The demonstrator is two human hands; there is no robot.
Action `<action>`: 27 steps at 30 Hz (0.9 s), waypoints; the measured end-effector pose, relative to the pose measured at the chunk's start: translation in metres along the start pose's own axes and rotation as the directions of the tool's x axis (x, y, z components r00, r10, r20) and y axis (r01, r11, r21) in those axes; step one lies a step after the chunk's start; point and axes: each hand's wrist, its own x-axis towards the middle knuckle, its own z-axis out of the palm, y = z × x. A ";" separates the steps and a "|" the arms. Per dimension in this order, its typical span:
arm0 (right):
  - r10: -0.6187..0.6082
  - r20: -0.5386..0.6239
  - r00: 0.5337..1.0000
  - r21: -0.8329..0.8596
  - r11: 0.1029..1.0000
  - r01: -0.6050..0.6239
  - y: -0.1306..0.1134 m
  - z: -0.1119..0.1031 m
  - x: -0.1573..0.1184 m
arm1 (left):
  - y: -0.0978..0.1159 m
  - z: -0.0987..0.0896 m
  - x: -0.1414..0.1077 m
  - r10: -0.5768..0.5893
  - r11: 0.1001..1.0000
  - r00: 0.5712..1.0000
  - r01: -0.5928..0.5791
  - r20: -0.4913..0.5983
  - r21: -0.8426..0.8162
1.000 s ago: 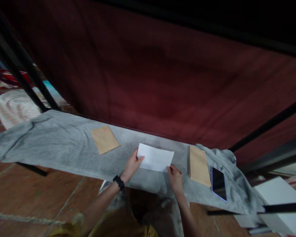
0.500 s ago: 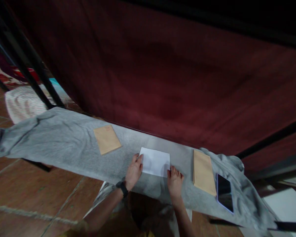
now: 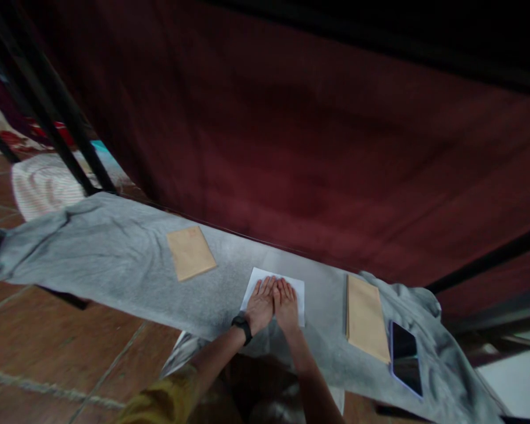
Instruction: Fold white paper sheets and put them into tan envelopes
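Note:
A white sheet of paper (image 3: 300, 303) lies on the grey cloth (image 3: 128, 253) over a narrow bench. Both of my hands rest palm down on it, side by side and touching at the thumbs. My left hand (image 3: 262, 301), with a dark watch on the wrist, has its fingers stretched out over the paper's middle. My right hand (image 3: 287, 303) lies flat just right of it, fingers stretched out too. The hands cover the middle and lower part of the paper. A brown envelope (image 3: 191, 253) lies to the left, and a stack of brown envelopes (image 3: 367, 318) to the right.
A phone (image 3: 405, 358) lies right of the envelope stack on the cloth. Behind the bench hangs a dark red curtain (image 3: 291, 147). Black metal bars stand at the left, near a striped cloth (image 3: 46, 185) above the tiled floor (image 3: 115, 365).
My hands have moved from the paper's left and right edges inward onto its middle and now lie flat together. The envelopes and phone have kept their places on the cloth.

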 end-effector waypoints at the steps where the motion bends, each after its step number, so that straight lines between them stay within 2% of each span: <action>1: 0.012 0.023 1.000 -0.052 0.999 -0.011 0.001 0.001 0.001 | -0.002 0.000 0.000 -0.004 1.000 1.000 0.004 0.001 -0.001; 7: 0.056 0.059 0.997 -0.176 0.983 -0.045 0.010 0.000 0.003 | -0.008 0.002 0.000 -0.040 0.999 0.998 0.038 -0.057 -0.028; 14: 0.150 -0.069 0.986 -0.159 0.974 -0.159 0.030 0.002 -0.001 | -0.021 0.000 -0.001 -0.151 0.988 0.979 0.144 -0.136 -0.058; 17: 0.165 -0.087 0.982 -0.162 0.971 -0.178 0.034 0.001 -0.004 | -0.016 0.000 0.003 -0.212 0.977 0.966 0.206 -0.150 -0.053; 19: 0.170 -0.081 0.982 -0.178 0.967 -0.182 0.035 0.000 -0.006 | -0.004 0.005 0.007 -0.185 0.982 0.973 0.179 -0.138 -0.057; 23: 0.165 -0.047 0.985 -0.203 0.964 -0.171 0.034 -0.002 -0.006 | 0.017 0.016 0.017 -0.038 0.996 0.998 0.033 -0.052 -0.082; 27: 0.177 -0.054 0.983 -0.200 0.962 -0.184 0.033 -0.003 -0.005 | 0.009 0.015 0.026 0.037 0.997 0.998 -0.041 -0.051 -0.073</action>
